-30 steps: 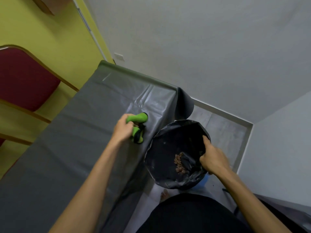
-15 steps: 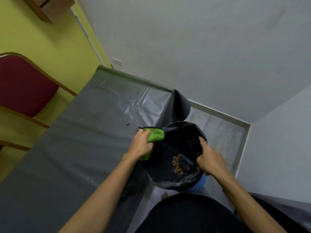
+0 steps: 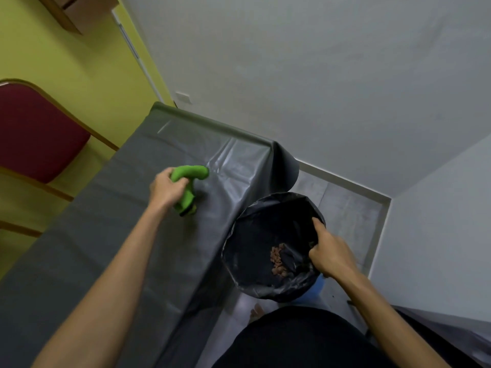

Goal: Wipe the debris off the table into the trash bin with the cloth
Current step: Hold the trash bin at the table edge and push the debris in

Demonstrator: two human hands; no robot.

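My left hand (image 3: 166,188) grips the cloth (image 3: 187,185) on the table (image 3: 79,248); my right hand (image 3: 329,254), at four o'clock, clasps the trash bin (image 3: 255,235) rim to catch debris (image 3: 277,262).

Left arm reaches forward, its hand (image 3: 166,187) curled tight around a cloth (image 3: 189,185). Right arm is bent inward, its hand (image 3: 329,254) gripping a bin liner's (image 3: 255,229) rim, thumb extended along it.

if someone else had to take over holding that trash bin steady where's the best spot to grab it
Judging by its pose, grip the bin's rim from above on the free side near the table, pinching the black liner over the edge, as the right hand does on the opposite side. The opening is wide and upward.
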